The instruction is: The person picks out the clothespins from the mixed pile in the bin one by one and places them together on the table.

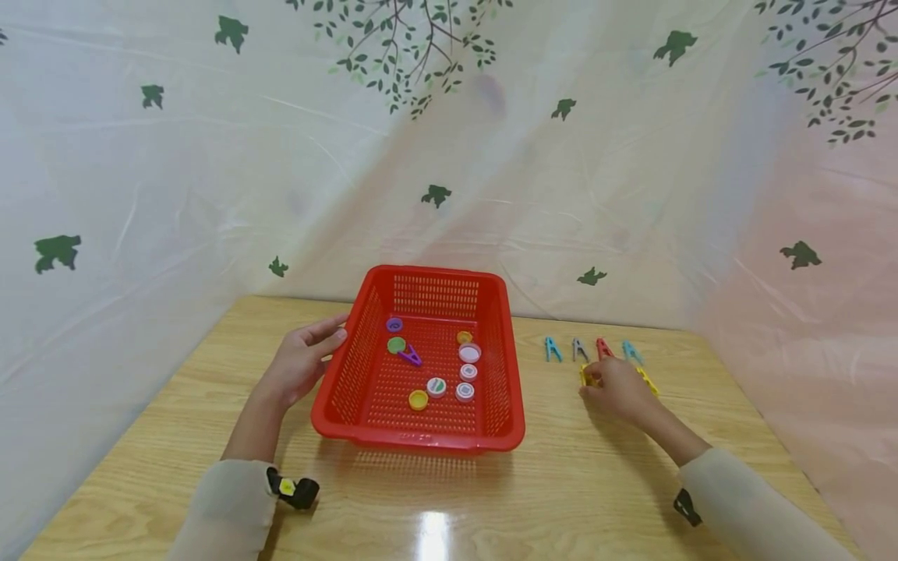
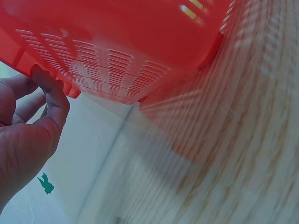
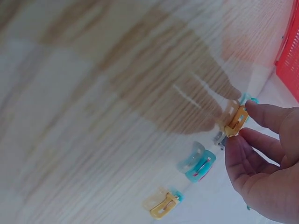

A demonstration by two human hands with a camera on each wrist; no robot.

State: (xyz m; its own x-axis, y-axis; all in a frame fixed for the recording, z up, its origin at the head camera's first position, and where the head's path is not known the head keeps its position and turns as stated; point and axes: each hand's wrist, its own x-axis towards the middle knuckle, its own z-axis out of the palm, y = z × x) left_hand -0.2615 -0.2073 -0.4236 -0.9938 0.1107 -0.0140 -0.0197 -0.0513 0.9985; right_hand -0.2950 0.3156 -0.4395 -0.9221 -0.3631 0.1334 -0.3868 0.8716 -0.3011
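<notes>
A red plastic basket [image 1: 417,438] stands on the wooden table, with several bottle caps and one purple clothespin [image 1: 410,356] inside. At its left side, my left hand [image 1: 302,362] holds the rim; the left wrist view shows the bent fingers [image 2: 53,100] against the basket edge. To the right of the basket, my right hand [image 1: 620,387] pinches a yellow clothespin [image 3: 237,120] between thumb and fingers, low over the table. Close by lie a teal clothespin [image 3: 201,167] and another yellow clothespin [image 1: 647,380]; the hand partly hides this row from the head camera.
Behind the right hand lie a blue clothespin [image 1: 553,348], a grey clothespin [image 1: 580,349], a red clothespin [image 1: 604,347] and a teal clothespin [image 1: 632,352]. A patterned cloth [image 1: 337,226] hangs along the back of the table [image 1: 561,499].
</notes>
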